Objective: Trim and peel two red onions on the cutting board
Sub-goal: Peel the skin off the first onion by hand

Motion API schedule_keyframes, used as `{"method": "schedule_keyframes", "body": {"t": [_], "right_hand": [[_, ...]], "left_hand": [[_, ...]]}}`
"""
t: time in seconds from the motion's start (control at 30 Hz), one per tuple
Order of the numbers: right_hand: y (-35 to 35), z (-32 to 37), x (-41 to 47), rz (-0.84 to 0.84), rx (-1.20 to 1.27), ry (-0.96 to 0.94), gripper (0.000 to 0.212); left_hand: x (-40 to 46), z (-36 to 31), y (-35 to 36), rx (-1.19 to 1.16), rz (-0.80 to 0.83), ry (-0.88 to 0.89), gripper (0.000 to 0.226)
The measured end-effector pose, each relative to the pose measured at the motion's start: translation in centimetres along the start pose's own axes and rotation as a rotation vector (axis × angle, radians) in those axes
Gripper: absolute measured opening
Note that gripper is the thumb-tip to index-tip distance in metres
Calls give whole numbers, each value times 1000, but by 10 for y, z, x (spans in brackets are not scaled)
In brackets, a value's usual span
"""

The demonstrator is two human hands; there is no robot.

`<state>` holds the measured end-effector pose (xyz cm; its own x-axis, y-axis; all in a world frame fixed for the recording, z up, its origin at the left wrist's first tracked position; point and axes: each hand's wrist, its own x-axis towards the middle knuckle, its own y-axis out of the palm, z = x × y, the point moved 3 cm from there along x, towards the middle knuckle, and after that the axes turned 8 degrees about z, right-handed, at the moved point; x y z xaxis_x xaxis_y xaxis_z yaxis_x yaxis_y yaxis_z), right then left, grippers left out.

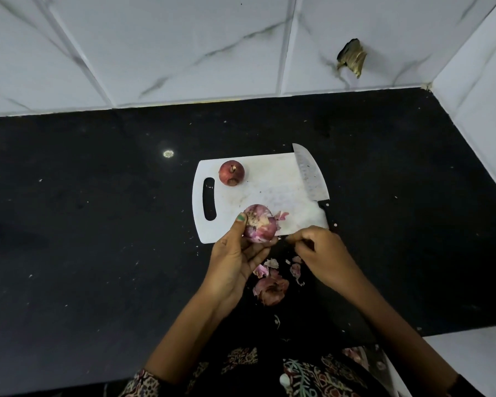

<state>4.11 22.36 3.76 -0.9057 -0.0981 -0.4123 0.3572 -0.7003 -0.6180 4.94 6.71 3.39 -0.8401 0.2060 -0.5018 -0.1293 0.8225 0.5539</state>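
Observation:
My left hand (235, 253) grips a partly peeled red onion (259, 226) just above the near edge of the white cutting board (272, 193). My right hand (318, 250) is next to it, fingertips pinched at the onion's lower right side, apparently on a bit of skin. A second red onion (231, 173), still in its skin, sits on the board's far left part. A large knife (309, 174) lies along the board's right edge, its black handle toward me.
Loose onion skins (271, 285) lie on the black countertop (98, 224) below my hands. White marble-look tiled walls rise behind and to the right. The board's handle slot (208, 199) is on its left side.

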Motion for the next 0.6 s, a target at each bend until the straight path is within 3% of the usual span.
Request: {"method": "schedule_keyframes", "body": {"t": [0.1,0.2,0.47,0.6], "right_hand": [[-5,12,-8,-28,234,-91,34],[-12,33,-15,-16,571,-126,20],[-6,43,-16,-93,500,-277,12],[-7,34,-11,-126,371,-207,12]], "left_hand": [[-1,0,-1,29,17,-16,29],[-3,1,-1,85,34,-19,28],[-5,-2,6,149,110,-38,39],[-2,-2,2,61,81,-66,39]]}}
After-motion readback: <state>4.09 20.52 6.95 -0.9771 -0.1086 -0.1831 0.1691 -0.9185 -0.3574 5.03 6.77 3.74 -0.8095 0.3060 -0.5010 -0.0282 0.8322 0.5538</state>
